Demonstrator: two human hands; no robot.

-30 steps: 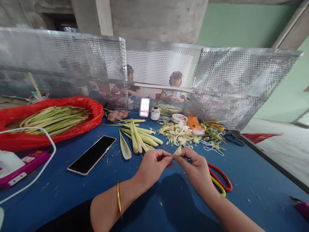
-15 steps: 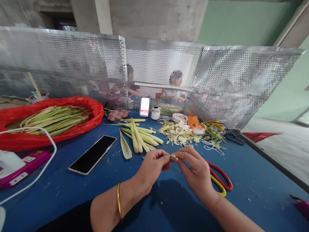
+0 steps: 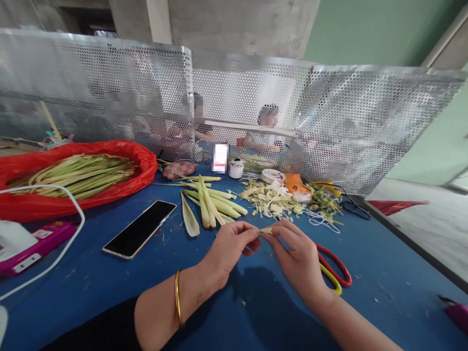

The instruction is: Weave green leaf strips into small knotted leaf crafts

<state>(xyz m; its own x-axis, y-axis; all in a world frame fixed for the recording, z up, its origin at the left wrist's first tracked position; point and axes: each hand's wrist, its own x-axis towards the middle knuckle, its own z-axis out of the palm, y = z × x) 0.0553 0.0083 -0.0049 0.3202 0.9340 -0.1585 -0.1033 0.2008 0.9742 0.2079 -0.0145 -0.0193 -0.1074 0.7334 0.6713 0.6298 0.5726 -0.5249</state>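
Over the middle of the blue table, my left hand (image 3: 234, 246) and my right hand (image 3: 296, 251) meet at the fingertips. Both are closed in a pinch on a small pale strip of plant leaf (image 3: 265, 231), largely covered by the fingers. Just beyond my left hand lies a fan of pale green leaf pieces (image 3: 210, 207). Cut leaf scraps (image 3: 268, 200) are heaped past my right hand. Scissors with red and yellow handles (image 3: 338, 268) lie beside my right hand, which hides their blades.
A red bag (image 3: 142, 158) of long leaves stands at the left, near a purple power strip (image 3: 44, 248) with a white cable. A black phone (image 3: 141, 229) lies flat. Tape (image 3: 273, 175), an orange packet (image 3: 294, 184) and a perforated metal screen (image 3: 241, 92) are behind; people sit beyond it.
The leaf strip has turned between my fingertips and now lies more level, showing a longer piece. Both hands stay in nearly the same place. The view has shifted slightly.
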